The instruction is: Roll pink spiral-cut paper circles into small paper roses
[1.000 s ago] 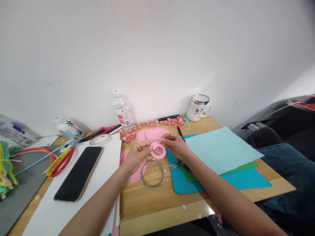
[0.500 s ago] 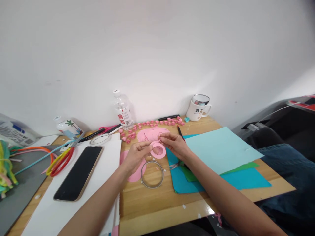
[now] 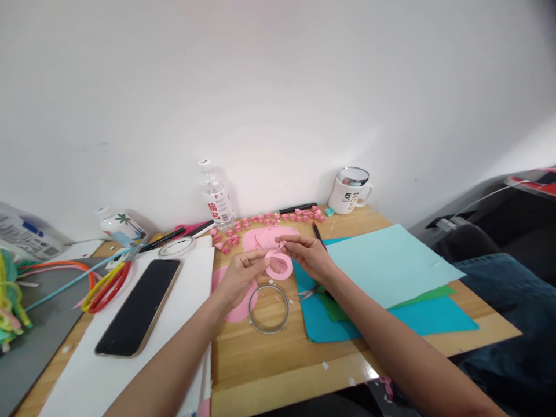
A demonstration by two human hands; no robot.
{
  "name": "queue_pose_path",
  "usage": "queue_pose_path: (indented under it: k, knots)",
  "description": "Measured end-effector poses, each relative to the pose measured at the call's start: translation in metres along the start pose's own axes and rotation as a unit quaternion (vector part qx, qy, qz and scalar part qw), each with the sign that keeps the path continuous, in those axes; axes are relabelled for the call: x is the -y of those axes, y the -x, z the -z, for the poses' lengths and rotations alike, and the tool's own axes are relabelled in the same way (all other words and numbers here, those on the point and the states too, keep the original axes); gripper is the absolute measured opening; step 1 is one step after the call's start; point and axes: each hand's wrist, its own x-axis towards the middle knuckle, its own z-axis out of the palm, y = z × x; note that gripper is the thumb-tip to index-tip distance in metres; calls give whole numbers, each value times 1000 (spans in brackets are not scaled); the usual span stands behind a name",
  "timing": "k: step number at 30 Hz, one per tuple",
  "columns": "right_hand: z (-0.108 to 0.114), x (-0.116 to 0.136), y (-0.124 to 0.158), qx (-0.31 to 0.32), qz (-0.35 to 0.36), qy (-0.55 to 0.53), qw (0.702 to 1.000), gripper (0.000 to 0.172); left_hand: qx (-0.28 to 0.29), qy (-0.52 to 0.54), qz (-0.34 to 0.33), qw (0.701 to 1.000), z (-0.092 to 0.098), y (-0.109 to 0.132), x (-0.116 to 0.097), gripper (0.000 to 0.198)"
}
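Note:
Between my two hands is a pink paper spiral (image 3: 284, 272), curled into a ring. My left hand (image 3: 240, 277) pinches its left side between thumb and fingers. At the spiral's upper end my right hand (image 3: 309, 255) is closed in a pinch on the strip. Just beneath lies a roll of tape (image 3: 269, 332) on the wooden table. Behind the hands, pink cut paper pieces (image 3: 263, 236) are piled up, and another pink paper piece (image 3: 237, 314) lies partly under my left hand. Several small rolled pink paper flowers (image 3: 234, 238) sit beyond them.
A phone (image 3: 138, 307) rests on white paper (image 3: 82, 370) at left, near red-and-yellow-handled scissors (image 3: 106, 288). A plastic bottle (image 3: 217, 200) and a white mug (image 3: 347, 194) stand by the wall. Light blue paper (image 3: 391, 263) overlaps darker blue sheets (image 3: 438, 320) at right.
Both hands stay in nearly the same place. The right fingers have shifted slightly at the spiral's end, and the ring has turned a little.

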Motion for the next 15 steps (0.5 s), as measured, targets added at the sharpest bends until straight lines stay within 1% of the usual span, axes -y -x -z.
queue_pose_path:
  k: [5,12,15]
  knots:
    - [0,0,1,-23,-1,1,1000,18,7,1,0,1000,0,0,1,26]
    - [1,-3,0,-36,0,-3,999,17,22,5,2,1000,4,-2,6,27]
    - [1,-2,0,-22,3,1,1000,15,14,5,5,1000,3,-2,4,28]
